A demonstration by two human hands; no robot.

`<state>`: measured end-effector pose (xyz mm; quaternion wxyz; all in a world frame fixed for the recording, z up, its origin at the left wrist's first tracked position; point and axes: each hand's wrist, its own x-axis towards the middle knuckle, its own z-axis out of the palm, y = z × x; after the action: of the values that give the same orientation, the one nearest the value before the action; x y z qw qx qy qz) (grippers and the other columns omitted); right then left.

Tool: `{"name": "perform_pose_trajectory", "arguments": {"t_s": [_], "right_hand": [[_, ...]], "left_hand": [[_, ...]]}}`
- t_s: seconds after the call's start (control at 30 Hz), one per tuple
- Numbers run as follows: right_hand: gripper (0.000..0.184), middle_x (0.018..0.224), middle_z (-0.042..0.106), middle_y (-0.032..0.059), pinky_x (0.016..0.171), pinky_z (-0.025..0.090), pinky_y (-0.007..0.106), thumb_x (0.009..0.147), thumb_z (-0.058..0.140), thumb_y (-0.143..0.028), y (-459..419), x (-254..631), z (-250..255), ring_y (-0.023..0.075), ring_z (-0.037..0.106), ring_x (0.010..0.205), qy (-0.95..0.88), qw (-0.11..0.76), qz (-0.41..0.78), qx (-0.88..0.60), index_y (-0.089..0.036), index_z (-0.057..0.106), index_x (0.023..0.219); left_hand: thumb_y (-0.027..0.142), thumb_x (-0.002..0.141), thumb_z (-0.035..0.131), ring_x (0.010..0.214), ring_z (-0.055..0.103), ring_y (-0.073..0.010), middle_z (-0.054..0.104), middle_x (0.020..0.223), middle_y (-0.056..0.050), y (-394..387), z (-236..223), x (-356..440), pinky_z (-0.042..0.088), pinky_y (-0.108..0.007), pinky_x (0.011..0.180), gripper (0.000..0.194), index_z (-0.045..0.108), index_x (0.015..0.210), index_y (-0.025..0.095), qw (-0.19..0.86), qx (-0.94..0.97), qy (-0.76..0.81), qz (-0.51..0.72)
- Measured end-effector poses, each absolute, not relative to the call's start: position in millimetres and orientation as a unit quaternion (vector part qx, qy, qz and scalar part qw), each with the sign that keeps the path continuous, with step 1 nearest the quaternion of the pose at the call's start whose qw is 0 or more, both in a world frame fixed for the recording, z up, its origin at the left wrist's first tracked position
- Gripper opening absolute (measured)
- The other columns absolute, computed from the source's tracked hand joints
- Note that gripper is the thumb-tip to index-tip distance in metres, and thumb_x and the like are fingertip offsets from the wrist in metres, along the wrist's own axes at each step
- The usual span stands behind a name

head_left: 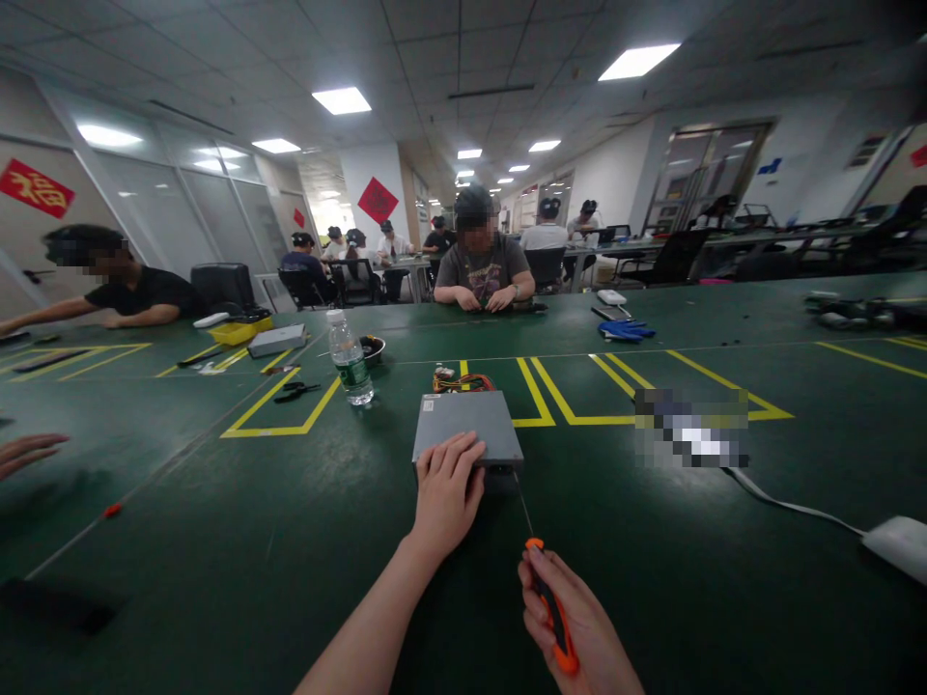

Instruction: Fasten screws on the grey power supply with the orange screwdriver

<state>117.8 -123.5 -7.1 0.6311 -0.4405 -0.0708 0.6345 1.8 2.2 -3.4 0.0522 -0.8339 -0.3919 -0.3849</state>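
A grey metal computer power supply unit (pixel 474 417) lies on the green table, its bundle of coloured cables (pixel 463 382) at the far end. My left hand (pixel 449 483) holds it at the near left edge, fingers over the top and thumb by the near side. In my right hand (pixel 572 613) is a screwdriver (pixel 556 618) with an orange and black handle. Its thin shaft points up to the near right corner of the unit. The tip is too small to tell whether it sits in a screw.
Beyond the unit stand a water bottle (pixel 351 359) and a round bowl (pixel 373 347). Black pliers (pixel 295 390) lie left, blue gloves (pixel 627 330) far right. A white cable (pixel 789 507) crosses the right side. Another person's hand (pixel 29 452) reaches in at left; a person (pixel 484 261) sits opposite.
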Motion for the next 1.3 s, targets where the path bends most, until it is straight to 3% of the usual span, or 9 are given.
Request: {"name": "perform_pose_trajectory", "arguments": {"t_s": [0.13, 0.4, 0.77, 1.1, 1.3], "right_hand": [[0.043, 0.062, 0.055, -0.0017, 0.034, 0.026, 0.012, 0.047, 0.085, -0.040, -123, 118, -8, 0.0029, 0.038, 0.044, -0.066, 0.632, 0.629, -0.449, -0.015, 0.058, 0.068], [0.035, 0.061, 0.053, -0.0027, 0.036, 0.029, 0.012, 0.057, 0.081, -0.035, -124, 118, -6, 0.0029, 0.039, 0.045, -0.089, 0.655, 0.624, -0.418, -0.015, 0.056, 0.069], [0.039, 0.059, 0.054, -0.0019, 0.034, 0.027, 0.013, 0.047, 0.085, -0.032, -136, 119, -10, 0.0035, 0.040, 0.044, -0.090, 0.663, 0.625, -0.401, -0.014, 0.056, 0.067], [0.038, 0.062, 0.058, -0.0003, 0.035, 0.029, 0.012, 0.051, 0.084, -0.032, -164, 113, -10, 0.0036, 0.042, 0.045, -0.083, 0.650, 0.632, -0.415, -0.014, 0.057, 0.070], [0.039, 0.064, 0.057, -0.0002, 0.034, 0.027, 0.012, 0.052, 0.084, -0.035, -171, 114, -8, 0.0028, 0.040, 0.044, -0.089, 0.634, 0.642, -0.422, -0.014, 0.058, 0.072]], "left_hand": [[0.020, 0.087, 0.047, 0.116, 0.046, -0.0200, 0.055, 0.124, -0.005, 2, -3, 1, 0.028, -0.040, 0.096, 0.030, 0.051, 0.116, 0.025, 0.043, -0.834, -0.389, -0.389], [0.018, 0.086, 0.048, 0.116, 0.047, -0.0197, 0.056, 0.124, -0.004, -3, 1, 4, 0.031, -0.038, 0.093, 0.029, 0.052, 0.114, 0.025, 0.064, -0.830, -0.403, -0.380], [0.018, 0.085, 0.048, 0.112, 0.049, -0.0217, 0.057, 0.123, -0.001, -20, 9, 3, 0.033, -0.041, 0.092, 0.025, 0.054, 0.108, 0.026, 0.060, -0.823, -0.441, -0.354], [0.018, 0.079, 0.056, 0.113, 0.048, -0.0205, 0.056, 0.123, -0.001, -46, 14, -8, 0.035, -0.039, 0.092, 0.035, 0.053, 0.112, 0.026, 0.055, -0.834, -0.420, -0.353], [0.024, 0.083, 0.055, 0.112, 0.049, -0.0204, 0.058, 0.121, -0.002, -45, 8, -9, 0.036, -0.039, 0.090, 0.030, 0.054, 0.112, 0.026, 0.065, -0.831, -0.418, -0.361]]}}
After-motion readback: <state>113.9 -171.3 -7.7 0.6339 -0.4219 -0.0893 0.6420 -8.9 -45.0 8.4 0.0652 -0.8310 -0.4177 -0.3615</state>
